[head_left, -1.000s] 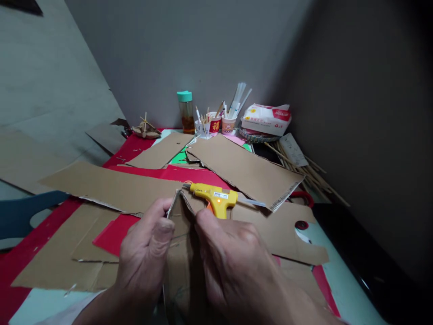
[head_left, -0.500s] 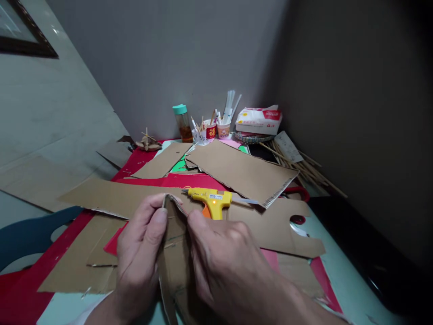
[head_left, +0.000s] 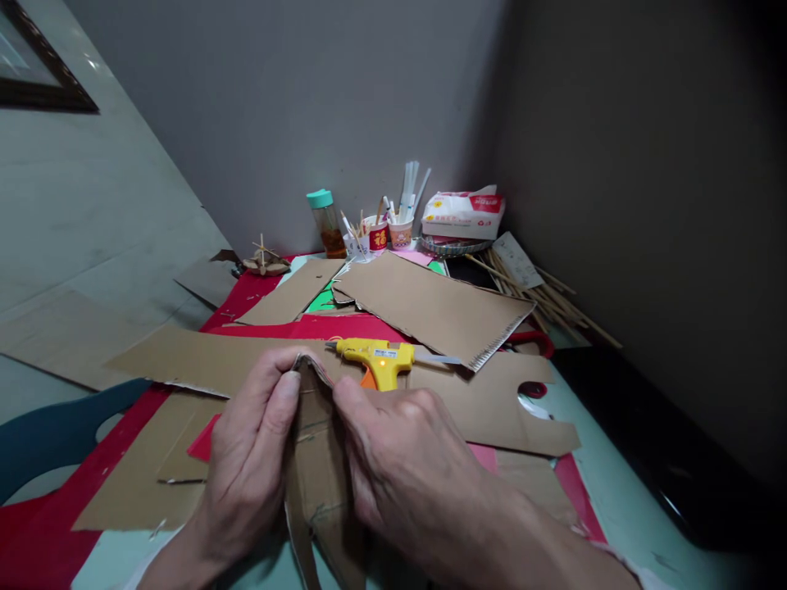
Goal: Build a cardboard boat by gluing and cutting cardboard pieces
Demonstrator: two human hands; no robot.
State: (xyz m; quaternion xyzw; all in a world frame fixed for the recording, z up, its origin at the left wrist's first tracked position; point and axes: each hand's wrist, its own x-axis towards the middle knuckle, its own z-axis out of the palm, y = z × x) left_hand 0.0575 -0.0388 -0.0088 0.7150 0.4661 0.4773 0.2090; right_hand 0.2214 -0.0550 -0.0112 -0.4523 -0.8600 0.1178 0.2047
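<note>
Between my two hands is a folded piece of cardboard [head_left: 320, 467], bent into a peak at its far end, with its inner face toward me. My left hand [head_left: 255, 459] pinches the upper left edge between thumb and fingers. On the other side, my right hand [head_left: 399, 459] is closed on the right edge; its fingertips are partly hidden behind the cardboard. Just beyond my hands, a yellow glue gun [head_left: 376, 356] with an orange trigger lies on its side, its nozzle pointing left and a clear glue stick out of its back.
Flat cardboard sheets [head_left: 430, 307] cover much of the table. At the back stand a bottle with a teal lid [head_left: 325, 225], paper cups [head_left: 401, 234] with sticks, and a tissue pack [head_left: 464, 215]. Wooden sticks [head_left: 553, 303] lie at right. A blue chair [head_left: 55, 430] is at left.
The view has shifted slightly, so the background sits a little further left. Both hands keep their grip on the folded cardboard, with hardly any movement.
</note>
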